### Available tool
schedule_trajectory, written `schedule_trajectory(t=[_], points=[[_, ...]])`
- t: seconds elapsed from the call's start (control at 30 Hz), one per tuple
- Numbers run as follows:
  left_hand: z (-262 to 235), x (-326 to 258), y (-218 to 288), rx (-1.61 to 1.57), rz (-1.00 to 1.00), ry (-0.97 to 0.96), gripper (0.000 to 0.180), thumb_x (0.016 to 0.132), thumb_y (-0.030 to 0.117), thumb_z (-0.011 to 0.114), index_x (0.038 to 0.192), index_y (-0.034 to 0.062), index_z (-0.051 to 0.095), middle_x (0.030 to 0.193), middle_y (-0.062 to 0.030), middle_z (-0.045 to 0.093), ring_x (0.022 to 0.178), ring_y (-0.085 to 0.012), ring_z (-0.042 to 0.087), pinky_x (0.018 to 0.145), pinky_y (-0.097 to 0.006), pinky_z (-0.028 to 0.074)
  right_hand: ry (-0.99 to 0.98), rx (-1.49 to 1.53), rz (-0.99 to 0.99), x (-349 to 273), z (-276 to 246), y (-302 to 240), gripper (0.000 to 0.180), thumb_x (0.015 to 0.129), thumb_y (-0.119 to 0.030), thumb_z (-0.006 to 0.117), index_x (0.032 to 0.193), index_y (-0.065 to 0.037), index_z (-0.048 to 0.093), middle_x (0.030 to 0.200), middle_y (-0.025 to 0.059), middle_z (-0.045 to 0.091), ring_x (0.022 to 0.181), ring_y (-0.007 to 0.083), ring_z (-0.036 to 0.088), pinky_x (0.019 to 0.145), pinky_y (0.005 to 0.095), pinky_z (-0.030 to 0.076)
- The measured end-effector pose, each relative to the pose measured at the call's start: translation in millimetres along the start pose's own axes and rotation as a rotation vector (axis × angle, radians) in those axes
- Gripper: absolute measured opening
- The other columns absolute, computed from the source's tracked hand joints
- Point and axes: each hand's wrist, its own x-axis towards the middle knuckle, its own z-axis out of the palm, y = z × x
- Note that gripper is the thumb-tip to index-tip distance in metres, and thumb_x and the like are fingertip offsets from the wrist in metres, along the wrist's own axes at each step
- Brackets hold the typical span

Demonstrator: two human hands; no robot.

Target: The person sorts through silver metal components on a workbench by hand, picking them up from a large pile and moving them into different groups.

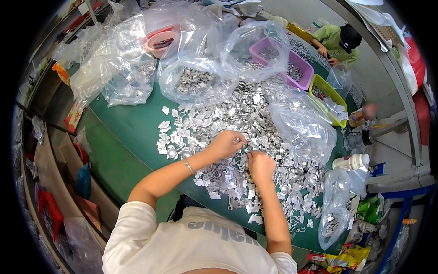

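A broad heap of small silver metal castings (246, 109) spreads over the green table (125, 132). Above the middle of the heap, my left hand (227, 144) is closed, with thumb and fingertips pinched together. Just to its right, my right hand (262, 167) is closed too, its fingers curled down toward the castings. Whatever the fingertips hold is too small to make out. The two hands are close together but apart, and loose castings lie all around them. A thin bracelet (189, 165) circles my left wrist.
Clear plastic bags (194, 84) of castings stand behind the heap. A purple basket (303, 73) and a yellow-green basket (331, 93) sit at the back right. A white bottle (351, 162) lies by the right edge. A co-worker in green (335, 43) works at the far end.
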Motion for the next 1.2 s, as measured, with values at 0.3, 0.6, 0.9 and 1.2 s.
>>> schedule_trajectory(t=[0.3, 0.6, 0.9, 1.2], points=[[-31, -19, 14, -1.529, -0.625, 0.012, 0.01, 0.084, 0.017, 0.057, 0.084, 0.0075, 0.055, 0.075, -0.0015, 0.049, 0.07, -0.0096, 0.048, 0.058, -0.023, 0.038, -0.029, 1.931, 0.8, 9, -44, 4, 0.017, 0.087, -0.018, 0.056, 0.087, -0.001, 0.058, 0.07, 0.0061, 0.058, 0.047, 0.0119, 0.048, 0.039, 0.0225, 0.031], [-24, -23, -6, -1.579, -0.547, -0.184, 0.021, 0.09, 0.024, 0.054, 0.081, 0.0056, 0.054, 0.06, 0.0022, 0.043, 0.048, -0.0084, 0.038, 0.042, -0.019, 0.03, -0.138, -0.071, 0.01, 15, 0, -5, 0.016, 0.075, -0.018, 0.066, 0.089, -0.011, 0.068, 0.071, 0.0155, 0.063, 0.067, 0.0315, 0.062, 0.059, 0.0408, 0.048], [-18, -40, 21, -1.402, -0.641, -0.026, 0.021, 0.09, 0.018, 0.053, 0.1, 0.0003, 0.06, 0.069, 0.0017, 0.05, 0.053, -0.006, 0.041, 0.047, -0.018, 0.034, 0.009, 0.653, 0.148, 9, 1, 14, 0.011, 0.078, -0.014, 0.066, 0.085, -0.007, 0.063, 0.059, 0.007, 0.06, 0.046, 0.0226, 0.051, 0.045, 0.0316, 0.039], [-1, -71, 57, -1.532, -0.955, -0.338, 0.027, 0.092, 0.023, 0.046, 0.104, 0.0005, 0.055, 0.102, -0.0109, 0.06, 0.094, -0.0269, 0.061, 0.088, -0.045, 0.05, -0.318, 1.699, 0.347, -22, -35, -12, 0.014, 0.084, -0.008, 0.057, 0.097, -0.002, 0.055, 0.103, 0.0095, 0.057, 0.075, 0.0133, 0.053, 0.051, 0.0217, 0.043]])
